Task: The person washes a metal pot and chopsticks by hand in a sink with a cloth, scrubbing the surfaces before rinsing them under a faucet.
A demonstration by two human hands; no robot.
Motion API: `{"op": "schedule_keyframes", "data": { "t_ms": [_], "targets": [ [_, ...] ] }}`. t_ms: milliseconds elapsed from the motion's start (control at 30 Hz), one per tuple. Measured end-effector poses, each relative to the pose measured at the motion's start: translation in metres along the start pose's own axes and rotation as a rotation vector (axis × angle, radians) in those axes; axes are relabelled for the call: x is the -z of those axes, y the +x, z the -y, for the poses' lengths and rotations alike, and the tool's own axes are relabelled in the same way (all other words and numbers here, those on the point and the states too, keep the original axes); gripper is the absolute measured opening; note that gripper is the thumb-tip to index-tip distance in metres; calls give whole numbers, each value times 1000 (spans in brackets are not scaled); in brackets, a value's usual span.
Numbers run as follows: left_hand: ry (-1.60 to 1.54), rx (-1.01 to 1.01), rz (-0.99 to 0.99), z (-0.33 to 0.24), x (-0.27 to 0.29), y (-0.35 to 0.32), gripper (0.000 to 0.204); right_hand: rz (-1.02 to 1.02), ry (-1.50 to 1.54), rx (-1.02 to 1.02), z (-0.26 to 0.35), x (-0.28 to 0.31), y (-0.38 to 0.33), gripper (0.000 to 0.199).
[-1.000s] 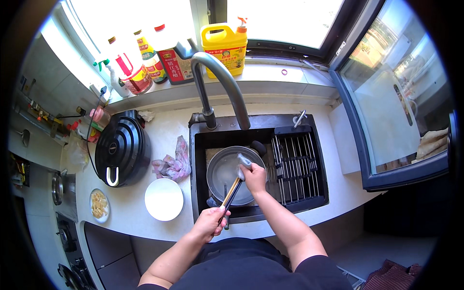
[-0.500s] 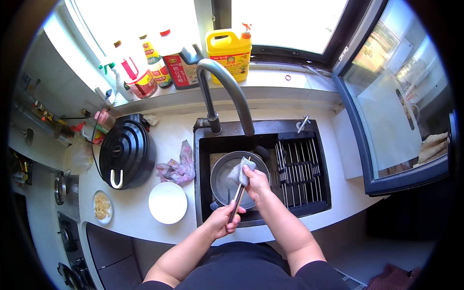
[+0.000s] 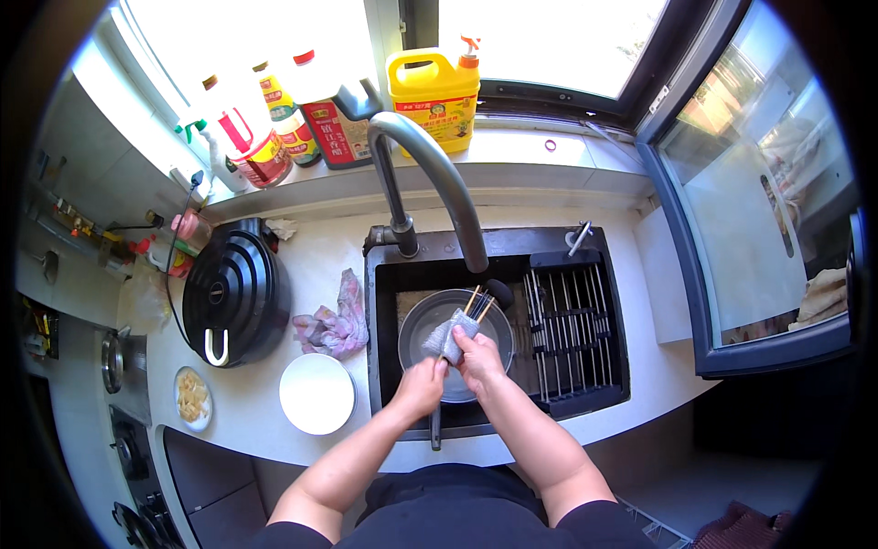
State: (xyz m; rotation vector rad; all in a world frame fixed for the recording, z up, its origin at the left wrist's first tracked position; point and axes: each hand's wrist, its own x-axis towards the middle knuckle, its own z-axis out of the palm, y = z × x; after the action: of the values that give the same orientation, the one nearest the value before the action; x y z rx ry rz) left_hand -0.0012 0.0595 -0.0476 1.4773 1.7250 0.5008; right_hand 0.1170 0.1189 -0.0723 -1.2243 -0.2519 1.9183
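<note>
My right hand point(image 3: 481, 362) is closed round a grey dishcloth point(image 3: 443, 337), which wraps a bunch of chopsticks point(image 3: 477, 303). The far ends of the chopsticks stick out beyond the cloth, toward the faucet. At their near ends my left hand point(image 3: 421, 386) is closed, its fingers hiding most of what they grip. Both hands are above a round grey frying pan point(image 3: 414, 322) in the black sink point(image 3: 377, 284). The pan's dark handle point(image 3: 435, 432) points toward me over the sink's front edge.
A grey faucet point(image 3: 430, 160) arches over the sink, beside a slatted drying rack point(image 3: 572, 329). To the left are a white bowl point(image 3: 316, 393), a crumpled cloth point(image 3: 335, 320), a black lidded cooker point(image 3: 236, 293) and a small plate point(image 3: 194, 423). Bottles and a yellow jug point(image 3: 437, 101) line the sill.
The chopsticks have slid away from me through the cloth, so their far ends now show. My left hand has moved up close to the right, and the pan's handle has come into view.
</note>
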Motion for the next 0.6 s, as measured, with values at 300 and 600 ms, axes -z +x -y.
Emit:
{"op": "schedule_keyframes", "data": {
  "t_ms": [300, 600],
  "targets": [
    [-744, 468, 308, -8, 2, -47, 35, -241, 120, 115, 8, 29, 32, 16],
    [-871, 472, 200, 2, -5, -30, 32, 35, -97, -27, -19, -2, -17, 10]
  ]
}}
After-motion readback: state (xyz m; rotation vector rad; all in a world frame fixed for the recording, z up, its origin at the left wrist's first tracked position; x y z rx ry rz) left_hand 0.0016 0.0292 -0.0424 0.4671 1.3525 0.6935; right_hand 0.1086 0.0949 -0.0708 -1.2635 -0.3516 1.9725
